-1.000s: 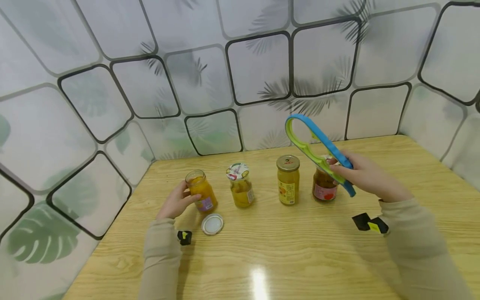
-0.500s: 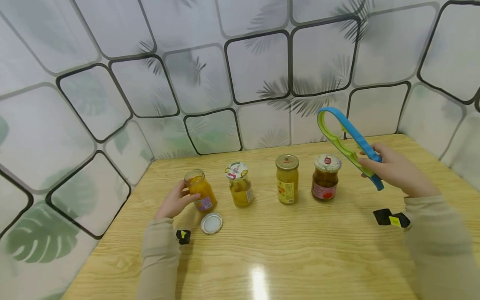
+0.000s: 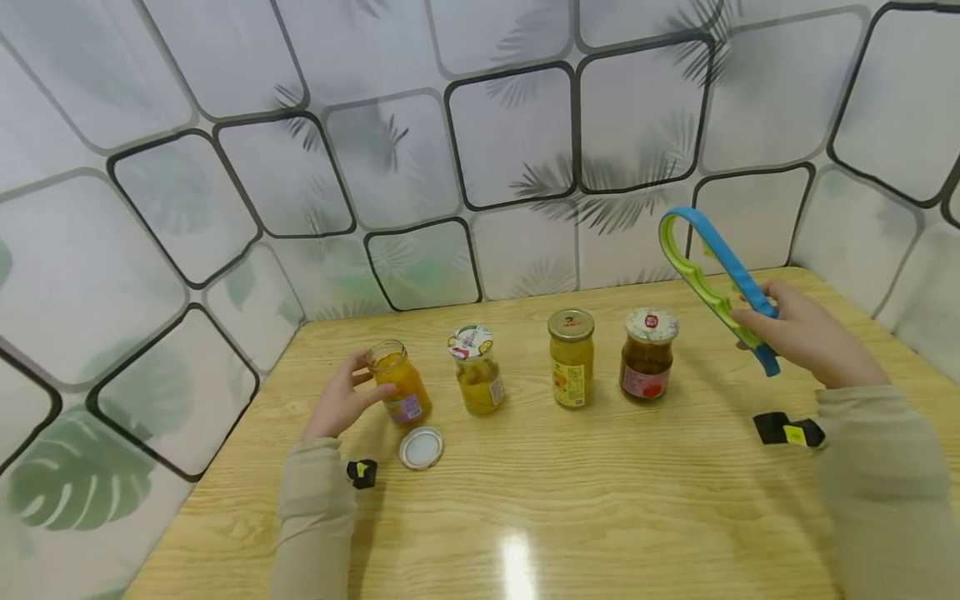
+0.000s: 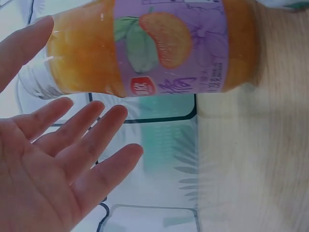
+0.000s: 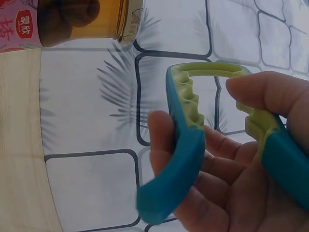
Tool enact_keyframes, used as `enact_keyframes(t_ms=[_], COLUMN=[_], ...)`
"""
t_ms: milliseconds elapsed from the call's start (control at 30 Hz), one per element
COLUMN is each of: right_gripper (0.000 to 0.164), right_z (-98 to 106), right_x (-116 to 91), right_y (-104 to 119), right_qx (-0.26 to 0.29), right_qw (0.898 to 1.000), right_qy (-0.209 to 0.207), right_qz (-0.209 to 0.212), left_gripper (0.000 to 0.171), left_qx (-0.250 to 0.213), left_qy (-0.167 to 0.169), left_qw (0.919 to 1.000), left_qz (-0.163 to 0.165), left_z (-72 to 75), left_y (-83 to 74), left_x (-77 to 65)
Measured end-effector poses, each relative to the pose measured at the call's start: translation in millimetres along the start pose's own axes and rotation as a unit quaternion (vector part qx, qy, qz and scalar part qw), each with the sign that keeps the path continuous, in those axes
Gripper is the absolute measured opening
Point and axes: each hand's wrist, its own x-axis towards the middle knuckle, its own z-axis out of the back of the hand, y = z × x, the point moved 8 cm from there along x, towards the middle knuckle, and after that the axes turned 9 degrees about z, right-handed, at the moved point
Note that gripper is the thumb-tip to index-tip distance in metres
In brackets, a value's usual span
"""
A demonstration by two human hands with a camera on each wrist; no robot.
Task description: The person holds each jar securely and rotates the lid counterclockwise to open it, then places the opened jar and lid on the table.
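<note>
At the left of the head view, an uncapped glass jar of orange fruit (image 3: 406, 387) with a purple label stands upright on the table. My left hand (image 3: 341, 402) is beside it; in the left wrist view its fingers (image 4: 89, 150) are spread loosely beside the glass, and the thumb overlaps the neck. A white-lined jar lid (image 3: 422, 448) lies just in front, inside up. My right hand (image 3: 813, 337) holds a blue and green jar opener (image 3: 726, 257) in the air at the right, thumb on one arm and fingers round the other.
Three capped jars stand in a row: a short yellow one (image 3: 481, 379) with a patterned lid, a taller yellow one (image 3: 572, 367) with a gold lid, and a dark one (image 3: 647, 358) with a pink label. A patterned wall (image 3: 517, 250) borders the wooden table (image 3: 570, 500).
My right hand has moved right with the jar opener, away from the dark jar, which now shows fully. My left hand has loosened slightly and drawn back a little from the open jar.
</note>
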Motion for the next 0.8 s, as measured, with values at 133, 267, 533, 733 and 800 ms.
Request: enact_keyframes(t_ms=[133, 267, 533, 733, 800], right_gripper=[0.055, 0.057, 0.065, 0.067, 0.067], right_z=[-1.6, -2.6, -4.1, -4.9, -4.8], right_x=[0.5, 1.1, 2.8, 3.0, 3.0], right_y=[-0.2, -2.0, -5.9, -8.7, -8.7], right_qx=[0.002, 0.001, -0.007, -0.010, -0.011], right_qw=[1.000, 1.000, 1.000, 1.000, 1.000], right_qy=[0.002, 0.002, 0.012, 0.017, 0.017], right_qz=[-0.001, -0.002, -0.015, -0.024, -0.024], left_gripper=[0.070, 0.069, 0.061, 0.055, 0.053], left_qx=[0.001, 0.005, 0.006, 0.002, 0.004], left_qy=[-0.019, -0.044, -0.083, -0.108, -0.114], left_qw=[0.9997, 0.9988, 0.9957, 0.9926, 0.9916], left_qz=[-0.012, -0.021, -0.041, -0.054, -0.061], left_z=[5.4, 10.9, 17.5, 20.1, 19.9], left_y=[-6.7, -15.4, -32.6, -45.7, -50.2], left_x=[-2.5, -6.1, -13.9, -20.9, -23.3])
